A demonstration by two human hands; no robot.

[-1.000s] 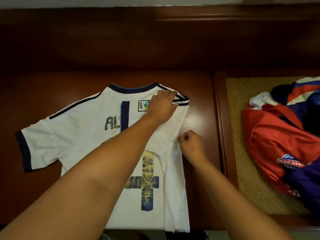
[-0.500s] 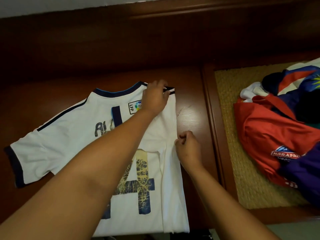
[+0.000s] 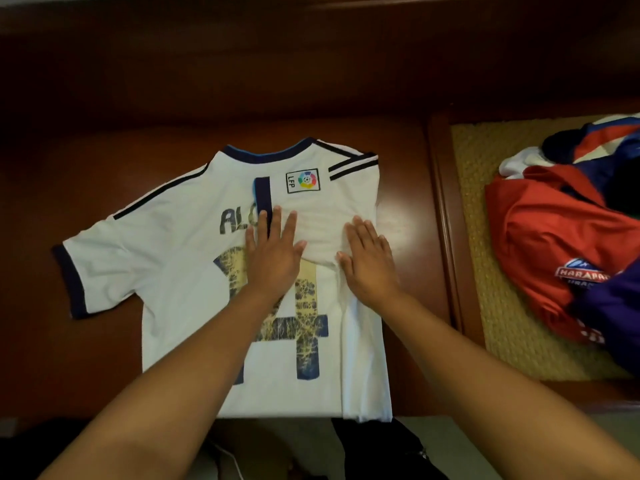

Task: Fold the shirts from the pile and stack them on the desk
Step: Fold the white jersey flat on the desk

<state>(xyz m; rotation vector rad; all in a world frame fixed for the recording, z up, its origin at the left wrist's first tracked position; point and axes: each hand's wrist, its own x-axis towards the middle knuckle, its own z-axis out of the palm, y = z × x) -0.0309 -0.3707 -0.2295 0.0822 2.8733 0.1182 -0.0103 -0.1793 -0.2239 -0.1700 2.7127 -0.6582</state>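
With its right side already turned in, the white shirt (image 3: pixel 194 258) lies back-up at the middle of the worktop (image 3: pixel 412 161), hem at the near edge. Left hand (image 3: pixel 273 258) and right hand (image 3: pixel 369 263) both rest flat, fingers straight, likely pressing the fold to set it. Left sleeve not yet folded. Pile of shirts (image 3: pixel 561 244) waits on a woven mat (image 3: pixel 478 209) toward the right edge, well apart; nothing blocks the next fold.

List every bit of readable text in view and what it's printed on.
"LFP": square league patch on the white shirt.
"AL", further letters hidden by the left hand: name print on the white shirt.
"4": worn number, partly covered by the left arm.
"HARAPA", cut off: badge on the red shirt; the smaller line beneath it is blurred.
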